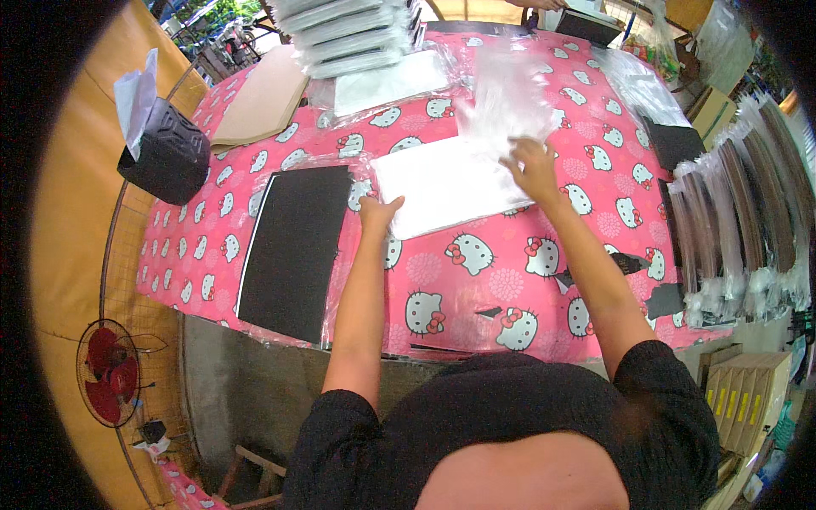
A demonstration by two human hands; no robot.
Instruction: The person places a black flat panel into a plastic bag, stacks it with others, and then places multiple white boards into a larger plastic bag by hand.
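On the pink tabletop (459, 289): a pile of white sheets (438, 183) lies flat near the middle, just in front of the person.
Left hand (379, 212): it is at the left edge of the white sheets, with the thumb spread out over their corner; whether the fingers grip the edge, I cannot tell.
Right hand (533, 174): it is over the right part of the sheets, the fingers bent and a little apart; I cannot tell if they pinch anything.
Clear plastic (510, 89): it is spread beyond the sheets and reaches close to the right fingers.
Black panel (296, 246): it lies to the left of the left hand, apart from the white sheets.
Far side: a tall stack of wrapped packs (344, 38) stands near brown sheets (265, 100).
Right side: many packs in plastic (744, 217) stand in a row.
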